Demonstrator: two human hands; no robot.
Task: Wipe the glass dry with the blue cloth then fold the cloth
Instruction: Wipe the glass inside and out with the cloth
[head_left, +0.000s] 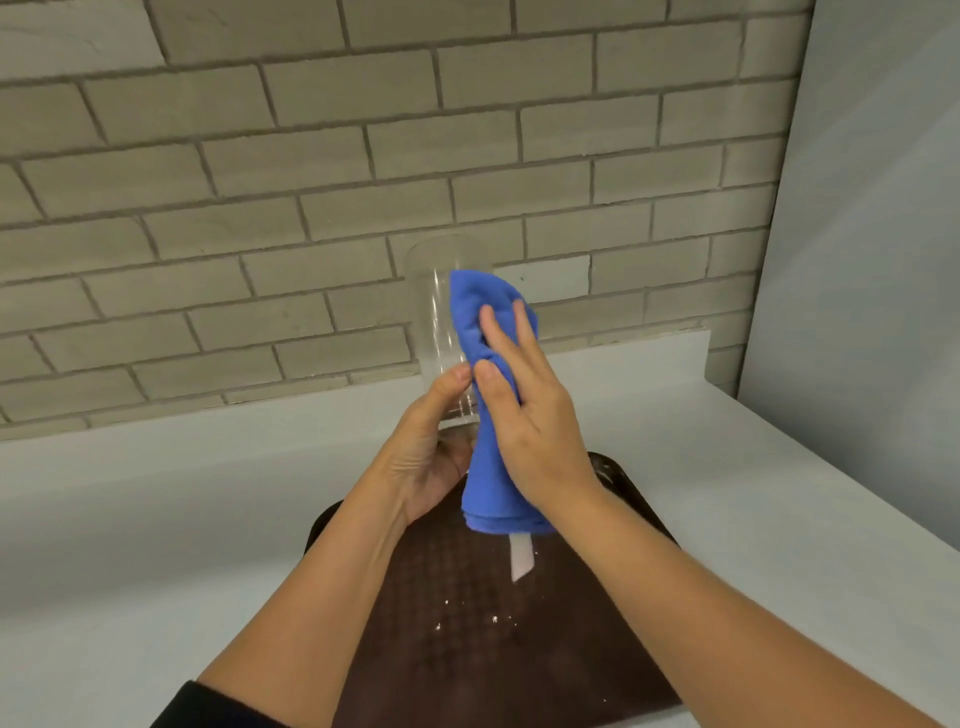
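Observation:
A tall clear glass (435, 312) is held upright above the counter, its base gripped by my left hand (431, 457) with the thumb on its lower side. My right hand (530, 415) presses the blue cloth (485, 467) flat against the glass's right side, fingers spread and pointing up. The cloth is bunched and drapes from near the glass's middle down past its base; a white tag (521, 558) hangs from its lower edge. The right side of the glass is hidden behind the cloth.
A dark brown textured tray (467, 649) lies on the white counter (130, 519) below my hands, with a few white specks on it. A grey brick wall (311, 182) rises behind, and a plain wall (872, 208) closes the right side.

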